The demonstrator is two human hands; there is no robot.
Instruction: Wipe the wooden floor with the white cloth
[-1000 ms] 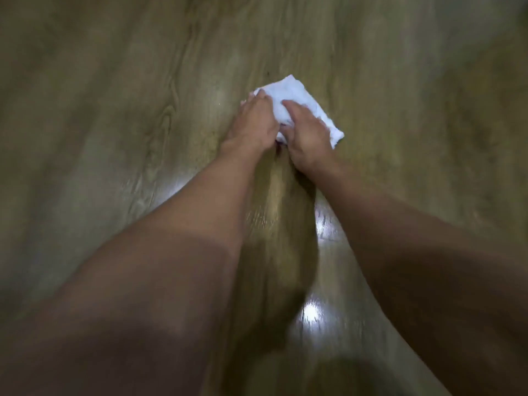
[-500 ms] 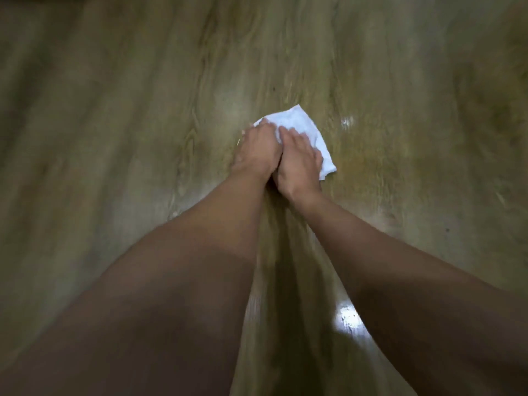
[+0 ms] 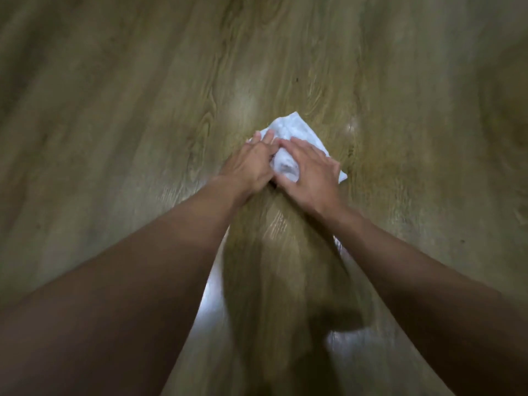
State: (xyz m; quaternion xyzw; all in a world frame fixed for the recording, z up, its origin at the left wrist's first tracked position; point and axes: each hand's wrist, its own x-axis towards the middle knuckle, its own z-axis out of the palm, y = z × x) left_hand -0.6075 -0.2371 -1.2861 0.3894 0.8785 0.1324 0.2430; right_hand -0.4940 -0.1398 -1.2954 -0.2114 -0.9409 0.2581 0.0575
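left hand (image 3: 248, 167) and right hand (image 3: 310, 172) have parted, both pressing flat-fingered on crumpled white cloth (image 3: 294, 128) over grained wooden floor (image 3: 143, 110).

Your left hand (image 3: 248, 167) and right hand (image 3: 311, 172) are bare, and so are the left forearm (image 3: 128, 281) and right forearm (image 3: 414, 281), right out to the frame edge at 8 and 4 o'clock (the left one looks bulkier in the wide-angle shot). Pale nails show on the left fingertips (image 3: 258, 135), though they're a bit blurry.

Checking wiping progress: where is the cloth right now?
In the head view, the cloth lies on the floor just above centre, pressed under the left hand and right hand.
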